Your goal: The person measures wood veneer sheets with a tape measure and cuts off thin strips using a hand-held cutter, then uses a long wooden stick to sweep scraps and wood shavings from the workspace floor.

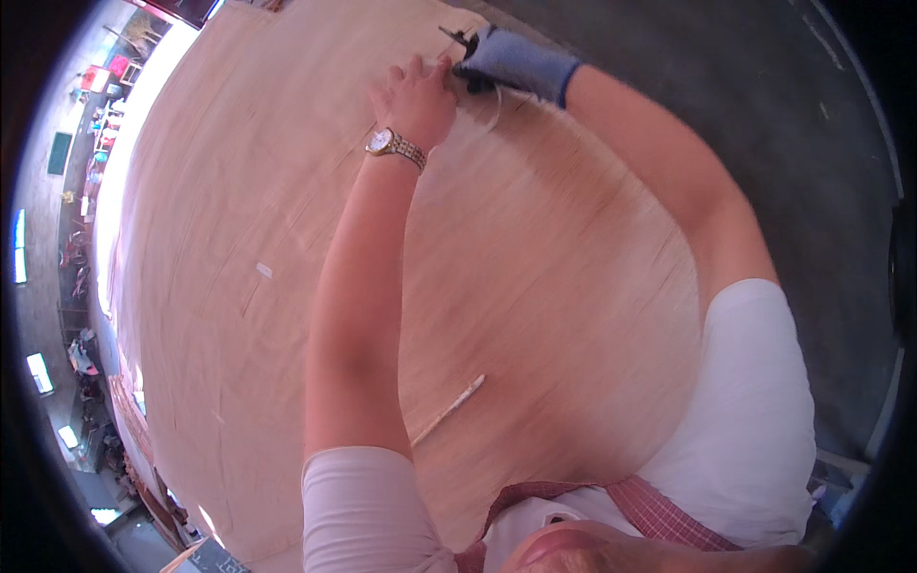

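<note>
sheet: a wide pale veneer sheet (287, 239) covers nearly the whole surface under you; both arms reach across it to its far edge.
floor: dark grey floor (764, 115) lies beyond the sheet on your right.
room: a bright workshop area with small coloured items curves along the left rim, too small to tell apart.
left hand: your left hand (415, 95), bare with a metal wristwatch (394, 146), presses flat on the sheet near the far edge; fingers are together and curled down on the wood, holding nothing.
right hand: your right hand (511, 62) wears a blue-grey glove; its fingers are clamped on a small dark tool (465, 43) just beside the left hand.
tool position: the tool sits at the far edge of the sheet, touching or just above the wood; you cannot tell which.
technique: judged from this pose, keep the left hand firm and close beside the tool so the thin sheet stays flat, and keep its fingertips out of the tool's path.
stick: a thin pale stick (449, 409) lies loose on the sheet near your body, well apart from both hands.
tape: a small white patch (265, 270) sits on the sheet to your left.
</note>
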### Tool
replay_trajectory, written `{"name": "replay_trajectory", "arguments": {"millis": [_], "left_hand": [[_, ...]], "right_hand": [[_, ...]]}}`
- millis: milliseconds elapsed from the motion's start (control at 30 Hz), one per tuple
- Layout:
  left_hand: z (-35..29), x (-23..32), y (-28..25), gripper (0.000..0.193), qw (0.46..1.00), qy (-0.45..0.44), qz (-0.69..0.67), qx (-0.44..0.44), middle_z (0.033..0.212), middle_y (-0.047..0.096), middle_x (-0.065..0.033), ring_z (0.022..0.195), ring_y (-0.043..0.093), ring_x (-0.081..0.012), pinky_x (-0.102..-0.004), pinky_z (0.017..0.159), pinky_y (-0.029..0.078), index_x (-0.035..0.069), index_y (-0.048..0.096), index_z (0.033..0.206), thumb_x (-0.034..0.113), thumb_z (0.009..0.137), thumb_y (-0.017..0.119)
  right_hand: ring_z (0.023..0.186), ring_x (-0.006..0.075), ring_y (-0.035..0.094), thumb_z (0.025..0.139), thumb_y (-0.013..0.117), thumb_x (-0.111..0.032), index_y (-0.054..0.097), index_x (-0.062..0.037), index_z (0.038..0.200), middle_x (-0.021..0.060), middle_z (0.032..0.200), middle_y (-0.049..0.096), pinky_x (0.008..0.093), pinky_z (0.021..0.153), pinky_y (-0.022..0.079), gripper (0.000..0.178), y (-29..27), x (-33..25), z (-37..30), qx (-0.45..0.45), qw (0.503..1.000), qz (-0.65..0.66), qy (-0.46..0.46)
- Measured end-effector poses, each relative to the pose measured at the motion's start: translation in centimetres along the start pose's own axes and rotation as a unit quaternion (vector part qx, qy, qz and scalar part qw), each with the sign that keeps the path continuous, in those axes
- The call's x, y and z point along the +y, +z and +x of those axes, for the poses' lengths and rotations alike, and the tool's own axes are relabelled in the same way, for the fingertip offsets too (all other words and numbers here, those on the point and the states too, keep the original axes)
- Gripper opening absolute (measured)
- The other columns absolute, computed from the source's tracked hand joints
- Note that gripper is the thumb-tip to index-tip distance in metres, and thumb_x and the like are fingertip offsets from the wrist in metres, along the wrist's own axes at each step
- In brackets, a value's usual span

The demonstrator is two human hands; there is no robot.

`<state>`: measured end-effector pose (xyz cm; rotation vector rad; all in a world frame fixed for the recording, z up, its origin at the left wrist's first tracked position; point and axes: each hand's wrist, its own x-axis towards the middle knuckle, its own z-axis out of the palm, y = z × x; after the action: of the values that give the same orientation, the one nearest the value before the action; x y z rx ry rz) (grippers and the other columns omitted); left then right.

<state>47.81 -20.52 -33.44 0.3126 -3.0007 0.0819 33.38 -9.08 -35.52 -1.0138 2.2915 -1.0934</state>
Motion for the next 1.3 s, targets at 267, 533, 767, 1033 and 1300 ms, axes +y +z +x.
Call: {"name": "replay_trajectory", "arguments": {"millis": [267, 533, 767, 1033, 1300], "left_hand": [[-6.8, -13.0, 0.5, 0.054, 0.931, 0.054, -0.356, 0.06, 0.15, 0.035, -0.0179, 0.14, 0.032, -0.0317, -0.0412, 0.114, 0.029, 0.009, 0.035, 0.147, 0.005, 0.094, 0.045], [-35.5, 7.6, -5.2, 0.068, 0.982, 0.108, -0.155, -0.021, 0.157, 0.023, -0.0177, 0.146, 0.016, -0.0363, -0.0557, 0.117, 0.01, 0.013, 0.03, 0.15, 0.02, 0.09, 0.06], [-40.6, 29.8, -10.1, 0.07, 0.946, 0.207, -0.219, -0.118, 0.155, 0.028, -0.0147, 0.146, 0.016, -0.0386, -0.0632, 0.114, 0.007, 0.019, 0.039, 0.146, 0.041, 0.084, 0.063], [-41.3, 32.5, -9.7, 0.07, 0.978, 0.151, -0.072, -0.12, 0.157, 0.024, -0.0142, 0.146, 0.016, -0.0378, -0.0645, 0.113, 0.009, 0.022, 0.035, 0.149, 0.051, 0.088, 0.056], [-41.1, 47.2, -9.2, 0.073, 0.967, 0.222, -0.078, -0.1, 0.158, 0.02, -0.0138, 0.146, 0.014, -0.0372, -0.0662, 0.112, 0.007, 0.022, 0.031, 0.151, 0.052, 0.089, 0.055]], "right_hand": [[0.056, 0.0076, 0.05, 0.095, 0.057, -0.022, 0.064, -0.004, 0.102, 0.004, 0.082, 0.065, 0.0216, 0.047, 0.039, 0.021, -8.4, -5.0, -26.8, 0.263, 0.872, 0.411, 0.018], [0.081, 0.0124, 0.066, 0.094, 0.065, -0.024, 0.065, -0.0083, 0.109, 0.0056, 0.1, 0.07, 0.0243, 0.057, 0.048, 0.021, -23.3, 4.4, -56.8, 0.732, 0.634, 0.235, 0.076], [0.07, 0.0067, 0.058, 0.092, 0.066, -0.013, 0.067, -0.0049, 0.108, -0.0002, 0.09, 0.068, 0.0243, 0.05, 0.043, 0.018, -28.5, 8.5, -76.3, 0.837, 0.535, 0.053, 0.103], [0.066, 0.0053, 0.053, 0.093, 0.058, -0.005, 0.066, -0.0037, 0.108, 0.0001, 0.085, 0.065, 0.0219, 0.057, 0.043, 0.017, -18.9, -0.8, -90.7, 0.609, 0.778, 0.066, 0.137], [0.082, 0.0124, 0.062, 0.087, 0.061, -0.004, 0.065, -0.0014, 0.103, 0.0088, 0.087, 0.067, 0.0292, 0.075, 0.05, 0.017, -6.7, 5.7, -93.2, 0.422, 0.873, 0.105, 0.223]]}}
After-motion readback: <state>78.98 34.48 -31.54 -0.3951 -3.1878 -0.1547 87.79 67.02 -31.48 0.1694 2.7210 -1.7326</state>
